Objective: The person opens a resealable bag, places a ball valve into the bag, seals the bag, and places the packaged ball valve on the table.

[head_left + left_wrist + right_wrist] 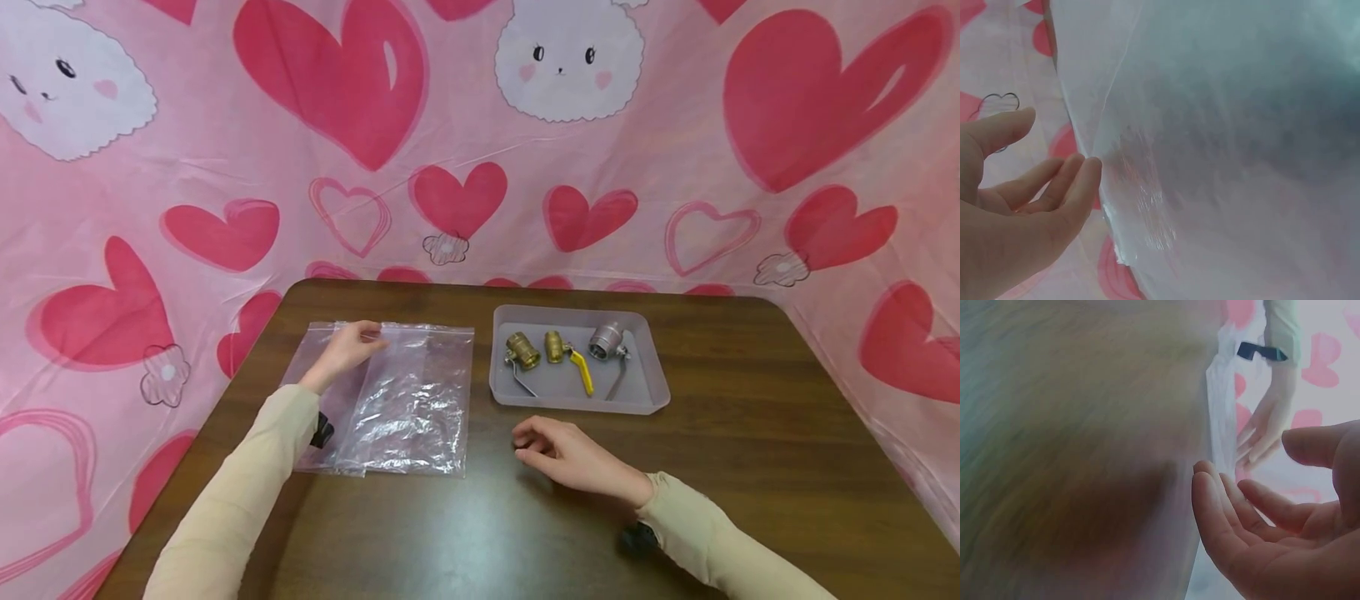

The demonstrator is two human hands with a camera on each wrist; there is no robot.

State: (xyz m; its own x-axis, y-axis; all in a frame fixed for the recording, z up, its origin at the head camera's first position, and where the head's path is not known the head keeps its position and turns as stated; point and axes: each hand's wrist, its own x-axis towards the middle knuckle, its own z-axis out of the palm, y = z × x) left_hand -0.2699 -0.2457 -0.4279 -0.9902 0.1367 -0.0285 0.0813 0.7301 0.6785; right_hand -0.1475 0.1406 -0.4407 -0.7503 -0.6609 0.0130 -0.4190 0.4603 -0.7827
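The left hand [347, 353], fingers loosely bent and thumb apart, is over flat, clear plastic bags [412, 417] on the brown wooden surface [750, 400]; the right hand [576, 457] hangs relaxed. Pinching one bag's edge should separate layers.

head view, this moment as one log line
left hand over clear plastic | right hand empty near tray | tray holds three valves

Dark brown wood-grain table [750, 392] with clear plastic bags [416, 400] beside a translucent tray [643, 375]
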